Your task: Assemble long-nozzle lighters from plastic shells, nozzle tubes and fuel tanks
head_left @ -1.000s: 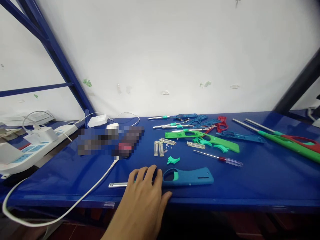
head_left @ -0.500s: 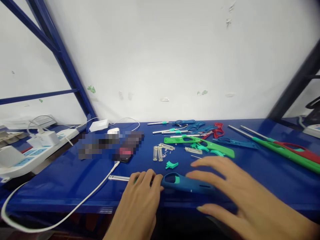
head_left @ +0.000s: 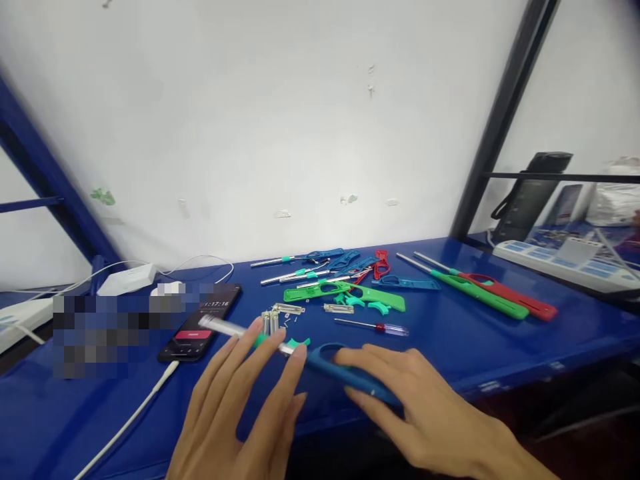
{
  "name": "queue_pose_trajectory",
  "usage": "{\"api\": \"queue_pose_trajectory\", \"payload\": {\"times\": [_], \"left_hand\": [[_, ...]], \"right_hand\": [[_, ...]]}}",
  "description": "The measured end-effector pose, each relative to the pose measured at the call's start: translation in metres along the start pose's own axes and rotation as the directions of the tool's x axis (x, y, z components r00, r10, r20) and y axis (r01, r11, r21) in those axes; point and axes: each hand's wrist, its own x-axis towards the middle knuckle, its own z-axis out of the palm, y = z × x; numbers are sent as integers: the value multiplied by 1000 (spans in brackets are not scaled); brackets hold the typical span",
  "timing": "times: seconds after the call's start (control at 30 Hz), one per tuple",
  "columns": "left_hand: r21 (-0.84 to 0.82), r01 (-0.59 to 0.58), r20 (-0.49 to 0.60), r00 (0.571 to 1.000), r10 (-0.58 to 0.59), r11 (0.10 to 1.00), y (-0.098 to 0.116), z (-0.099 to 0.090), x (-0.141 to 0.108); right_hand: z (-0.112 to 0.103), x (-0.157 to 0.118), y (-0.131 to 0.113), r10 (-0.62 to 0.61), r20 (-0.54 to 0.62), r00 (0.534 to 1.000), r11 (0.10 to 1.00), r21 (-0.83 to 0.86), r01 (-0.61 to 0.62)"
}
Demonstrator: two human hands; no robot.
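A blue long-nose lighter (head_left: 350, 377) with a metal barrel is held a little above the front of the table. My right hand (head_left: 420, 413) is closed around its blue handle, thumb below and fingers over the top. Spread fingers of my left hand (head_left: 245, 400) lie over the barrel, in front of part of it; whether they touch it I cannot tell. Just behind the barrel is a turquoise trigger piece (head_left: 299, 343), partly hidden. Clear fuel tanks (head_left: 270, 323) and tiny parts lie beyond it. A screwdriver (head_left: 385, 328) with a clear-and-red handle rests behind my right hand.
Opened lighter shells, including a green one (head_left: 380, 297), and metal barrels lie toward the wall. A whole green lighter (head_left: 485, 297) and a red lighter (head_left: 530, 305) lie at the right. A phone (head_left: 203, 327) with a white cable (head_left: 133, 417) is at the left.
My right hand has closed on the lighter's handle. My left hand's fingers have loosened and spread, and the lighter has risen and tilted. The view has turned right, showing the screwdriver.
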Motion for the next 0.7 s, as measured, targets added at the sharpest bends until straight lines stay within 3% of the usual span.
{"api": "queue_pose_trajectory", "payload": {"times": [0.1, 0.2, 0.27, 0.33, 0.43, 0.57, 0.63, 0.7], "left_hand": [[-75, 71, -86, 993, -78, 995, 7, -7, 8], [-218, 126, -23, 991, -134, 968, 12, -3, 6], [-344, 188, 52, 982, -181, 920, 19, 6, 1], [-452, 304, 138, 953, -271, 838, 31, 16, -4], [-659, 446, 289, 893, -344, 606, 53, 30, -7], [-632, 657, 504, 752, -426, 412, 69, 48, 1], [-616, 715, 550, 690, -471, 330, 67, 56, 8], [-616, 734, 559, 663, -498, 286, 62, 61, 15]], "right_hand": [[8, -7, 12, 192, -199, 961, 966, 210, -149], [17, -13, 16, 446, -295, 845, 833, 482, -271], [23, -15, 9, 585, -278, 761, 694, 657, -294], [28, -17, -4, 672, -169, 721, 511, 811, -285], [37, -16, -24, 671, 93, 736, 196, 935, -297], [54, -8, -39, 599, 285, 748, -73, 950, -303], [64, -2, -44, 589, 267, 763, -58, 955, -289], [72, 1, -50, 578, 130, 806, 105, 967, -231]]}}
